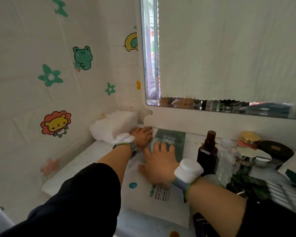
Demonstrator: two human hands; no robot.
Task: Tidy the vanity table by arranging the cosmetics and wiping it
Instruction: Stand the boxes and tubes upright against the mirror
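A green mask packet [175, 139] lies flat on the white vanity table [79, 165] below the mirror. A white mask packet [149, 194] lies in front of it. My right hand [158, 164] rests flat with spread fingers across both packets. My left hand [142, 135] lies palm down in the back left corner, touching the green packet's left edge and a fluffy white cloth [113, 125]. Whether it grips anything I cannot tell.
A dark brown pump bottle [208, 151], a clear bottle [226, 158], a gold-lidded jar [249, 139], a black compact [275, 149] and dark green boxes [249, 187] crowd the right side. The mirror frame [195, 122] stands at the back. A sticker-covered wall [58, 82] bounds the left.
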